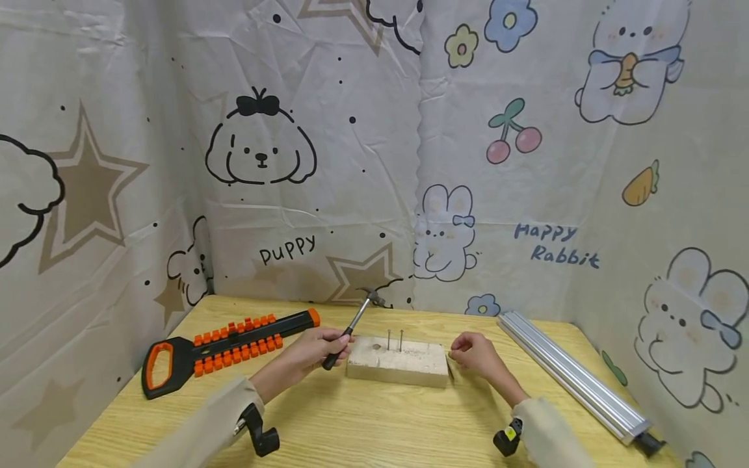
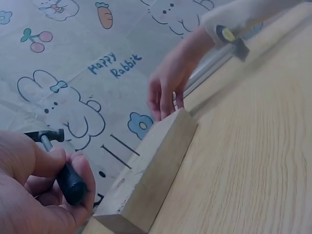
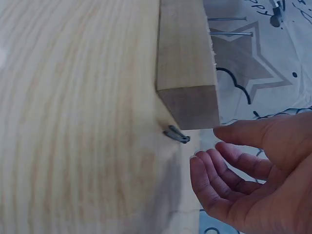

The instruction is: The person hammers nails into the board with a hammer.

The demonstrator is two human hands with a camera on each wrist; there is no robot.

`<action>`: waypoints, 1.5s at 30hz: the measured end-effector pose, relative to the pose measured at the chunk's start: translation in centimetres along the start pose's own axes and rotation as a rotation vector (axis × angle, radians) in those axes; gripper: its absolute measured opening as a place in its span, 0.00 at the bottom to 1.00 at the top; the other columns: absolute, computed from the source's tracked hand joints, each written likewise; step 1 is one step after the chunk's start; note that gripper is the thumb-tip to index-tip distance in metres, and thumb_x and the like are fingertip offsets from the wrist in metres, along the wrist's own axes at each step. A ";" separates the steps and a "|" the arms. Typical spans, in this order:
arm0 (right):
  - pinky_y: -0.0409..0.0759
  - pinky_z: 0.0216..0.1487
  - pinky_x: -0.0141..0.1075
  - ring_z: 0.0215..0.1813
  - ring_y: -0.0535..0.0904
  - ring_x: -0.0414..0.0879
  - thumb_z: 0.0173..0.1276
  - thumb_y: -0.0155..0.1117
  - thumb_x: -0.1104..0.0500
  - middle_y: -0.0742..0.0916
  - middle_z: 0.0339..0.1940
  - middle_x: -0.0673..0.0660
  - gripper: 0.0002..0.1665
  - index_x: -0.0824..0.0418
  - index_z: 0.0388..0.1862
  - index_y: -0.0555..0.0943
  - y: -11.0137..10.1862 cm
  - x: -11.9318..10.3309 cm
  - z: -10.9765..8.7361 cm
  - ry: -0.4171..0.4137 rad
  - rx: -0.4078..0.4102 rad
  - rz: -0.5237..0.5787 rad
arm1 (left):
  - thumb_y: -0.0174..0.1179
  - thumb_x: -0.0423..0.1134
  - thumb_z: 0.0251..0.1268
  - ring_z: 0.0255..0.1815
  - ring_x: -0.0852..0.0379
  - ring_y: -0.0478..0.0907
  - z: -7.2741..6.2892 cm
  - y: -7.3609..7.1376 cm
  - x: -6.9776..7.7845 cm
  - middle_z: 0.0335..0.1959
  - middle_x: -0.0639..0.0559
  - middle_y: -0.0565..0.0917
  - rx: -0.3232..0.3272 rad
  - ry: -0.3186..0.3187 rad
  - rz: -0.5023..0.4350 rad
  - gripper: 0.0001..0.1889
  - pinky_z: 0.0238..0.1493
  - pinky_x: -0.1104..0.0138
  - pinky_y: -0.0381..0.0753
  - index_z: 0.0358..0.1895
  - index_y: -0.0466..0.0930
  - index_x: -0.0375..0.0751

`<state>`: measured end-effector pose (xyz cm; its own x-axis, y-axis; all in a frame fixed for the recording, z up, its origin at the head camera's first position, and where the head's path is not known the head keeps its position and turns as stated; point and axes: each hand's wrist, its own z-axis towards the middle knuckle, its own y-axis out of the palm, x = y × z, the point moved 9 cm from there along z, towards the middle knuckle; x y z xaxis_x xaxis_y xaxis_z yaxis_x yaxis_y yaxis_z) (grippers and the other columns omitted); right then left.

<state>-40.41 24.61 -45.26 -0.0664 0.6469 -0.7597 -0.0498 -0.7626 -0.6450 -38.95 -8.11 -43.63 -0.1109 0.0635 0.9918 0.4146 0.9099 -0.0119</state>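
My left hand (image 1: 318, 348) grips a claw hammer (image 1: 357, 316) by its black handle, the head pointing up and away. In the left wrist view the handle's end (image 2: 73, 187) sticks out between thumb and fingers. To the right of that hand a wooden block (image 1: 398, 370) lies flat on the table. Two nails (image 2: 117, 151) stand upright from its top, close together. Beyond the block's right end is my right hand (image 1: 476, 354), its fingers loosely bent and thumb apart, holding nothing. A few loose nails (image 3: 176, 134) lie on the table between its fingertips and the block end.
An orange and black rack with a loop handle (image 1: 234, 348) lies at the left of the wood-grain table (image 1: 351, 429). Along the right side runs a long silver metal bar (image 1: 576, 374) with a black end. Printed curtains (image 1: 351, 162) hang behind and at both sides.
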 end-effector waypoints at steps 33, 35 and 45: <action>0.71 0.23 0.31 0.19 0.72 0.41 0.66 0.65 0.71 0.82 0.17 0.54 0.09 0.67 0.25 0.84 0.2 3.2 0.5 0.107 -0.046 -0.066 | 0.53 0.30 0.83 0.30 0.62 0.76 -0.9 0.8 0.5 0.31 0.46 0.82 0.045 0.171 0.249 0.14 0.32 0.72 0.78 0.52 0.79 0.17; 0.72 0.24 0.33 0.21 0.73 0.43 0.67 0.65 0.70 0.83 0.19 0.56 0.08 0.68 0.27 0.84 0.0 3.0 0.5 0.109 -0.025 -0.042 | 0.53 0.31 0.82 0.30 0.62 0.75 -1.0 0.6 0.8 0.30 0.47 0.82 0.079 0.187 0.290 0.13 0.32 0.73 0.76 0.51 0.80 0.18; 0.76 0.35 0.35 0.31 0.78 0.43 0.64 0.68 0.67 0.85 0.27 0.55 0.03 0.68 0.34 0.83 -1.4 1.5 1.0 0.017 0.130 -0.033 | 0.60 0.32 0.78 0.30 0.57 0.71 -1.4 -0.3 1.5 0.29 0.47 0.79 0.172 0.225 0.418 0.09 0.30 0.69 0.72 0.43 0.84 0.27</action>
<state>-41.46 26.58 -45.42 -0.0458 0.6708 -0.7402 -0.1801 -0.7344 -0.6544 -38.00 -8.83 -41.92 0.2377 0.3640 0.9006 0.2251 0.8812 -0.4156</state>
